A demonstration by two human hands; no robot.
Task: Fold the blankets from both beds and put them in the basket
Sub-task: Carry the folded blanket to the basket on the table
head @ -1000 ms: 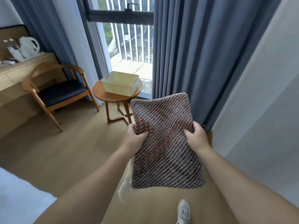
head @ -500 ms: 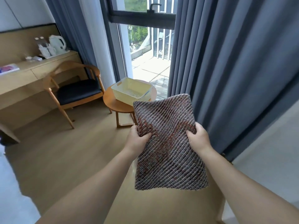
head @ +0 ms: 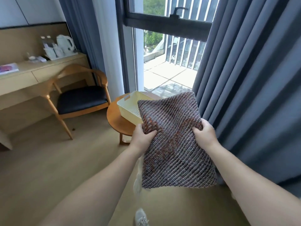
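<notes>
A folded knitted blanket point(head: 175, 144), grey with rust-red patches, is held out flat in front of me. My left hand point(head: 143, 136) grips its left edge and my right hand point(head: 204, 132) grips its right edge. A pale tassel hangs below its left side. Beyond it a cream plastic basket point(head: 128, 106) stands on a small round wooden table point(head: 118, 123). The blanket's far end covers the basket's right part. What lies inside the basket cannot be seen.
A wooden armchair point(head: 78, 98) with a dark seat stands left of the table, before a long desk point(head: 39, 74) with a kettle. Grey curtains point(head: 247, 79) hang close on the right, a window behind. Wooden floor lies between me and the table.
I have walked closer to the round table. The basket looms larger and now lies partly behind the blanket. Both hands keep the same grip.
</notes>
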